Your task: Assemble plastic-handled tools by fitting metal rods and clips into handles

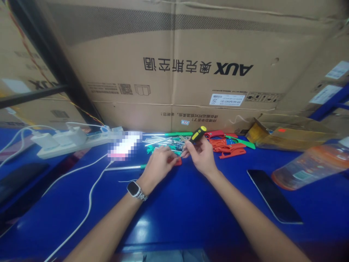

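A screwdriver [198, 134] with a black and yellow handle is in my right hand [202, 155]. Its handle points up and away, and I cannot make out its tip. My left hand [160, 164] is closed close beside it, with its fingertips pinched together on something too small to name. Under those fingertips shows a red plastic piece [178, 161]. Thin metal rods [156, 140] and tangled thin wire lie just beyond both hands. Red-orange plastic parts [230, 149] are heaped to the right of my right hand. A green-ended metal rod [125, 167] lies left of my left hand.
A big cardboard box [174, 43] stands behind the blue tabletop [169, 218]. On the left are a white power strip [79, 142], a white cable [89, 203] and a blurred-out bright object [125, 145]. A phone [274, 196], a plastic jar [311, 165] and a brown package [294, 131] lie right.
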`<move>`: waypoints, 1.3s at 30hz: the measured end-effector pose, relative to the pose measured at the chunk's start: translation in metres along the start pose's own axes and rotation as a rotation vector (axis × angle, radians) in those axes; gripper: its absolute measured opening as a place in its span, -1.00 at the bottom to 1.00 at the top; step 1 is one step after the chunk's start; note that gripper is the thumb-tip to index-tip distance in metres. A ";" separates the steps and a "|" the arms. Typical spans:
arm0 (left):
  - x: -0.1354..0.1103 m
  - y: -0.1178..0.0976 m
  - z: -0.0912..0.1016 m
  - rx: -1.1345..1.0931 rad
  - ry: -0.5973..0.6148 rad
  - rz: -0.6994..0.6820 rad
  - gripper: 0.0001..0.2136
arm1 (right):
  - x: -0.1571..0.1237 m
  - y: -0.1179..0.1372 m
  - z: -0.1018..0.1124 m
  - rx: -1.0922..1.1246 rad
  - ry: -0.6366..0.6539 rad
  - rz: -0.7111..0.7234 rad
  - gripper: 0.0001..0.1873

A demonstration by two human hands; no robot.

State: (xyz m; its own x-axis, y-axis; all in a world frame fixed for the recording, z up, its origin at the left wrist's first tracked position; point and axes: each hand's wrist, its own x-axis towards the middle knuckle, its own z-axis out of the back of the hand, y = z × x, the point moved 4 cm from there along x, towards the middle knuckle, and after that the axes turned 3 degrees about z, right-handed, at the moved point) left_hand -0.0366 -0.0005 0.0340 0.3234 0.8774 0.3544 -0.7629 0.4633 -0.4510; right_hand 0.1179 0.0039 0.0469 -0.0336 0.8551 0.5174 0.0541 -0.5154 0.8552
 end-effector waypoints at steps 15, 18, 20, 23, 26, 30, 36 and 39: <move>-0.001 -0.001 -0.001 0.021 0.005 -0.011 -0.86 | 0.001 -0.001 -0.002 0.027 0.001 -0.009 -0.72; -0.001 -0.001 -0.001 0.020 0.009 -0.025 -0.87 | 0.001 -0.003 -0.002 0.013 0.008 -0.012 -0.72; -0.001 -0.001 -0.002 0.004 0.000 -0.030 -0.87 | 0.001 -0.003 -0.001 0.002 -0.001 -0.009 -0.71; 0.000 0.000 -0.002 -0.016 -0.013 -0.034 -0.87 | 0.002 -0.001 0.000 -0.018 -0.012 -0.002 -0.69; 0.000 0.001 -0.003 -0.021 -0.015 -0.036 -0.86 | 0.003 -0.001 0.002 -0.024 -0.017 -0.006 -0.69; 0.000 0.000 -0.003 -0.014 -0.009 -0.034 -0.87 | 0.002 -0.002 0.001 -0.010 -0.012 -0.010 -0.71; 0.000 0.001 -0.002 -0.014 -0.012 -0.024 -0.87 | 0.001 -0.002 0.000 -0.014 -0.021 -0.022 -0.69; 0.000 0.001 -0.002 -0.016 -0.010 -0.028 -0.87 | 0.002 -0.003 0.000 -0.012 -0.012 -0.033 -0.69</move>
State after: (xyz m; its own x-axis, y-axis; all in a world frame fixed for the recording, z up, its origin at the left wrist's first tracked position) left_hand -0.0364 0.0005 0.0318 0.3387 0.8628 0.3753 -0.7445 0.4897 -0.4538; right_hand 0.1173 0.0067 0.0451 -0.0227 0.8721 0.4887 0.0414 -0.4876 0.8721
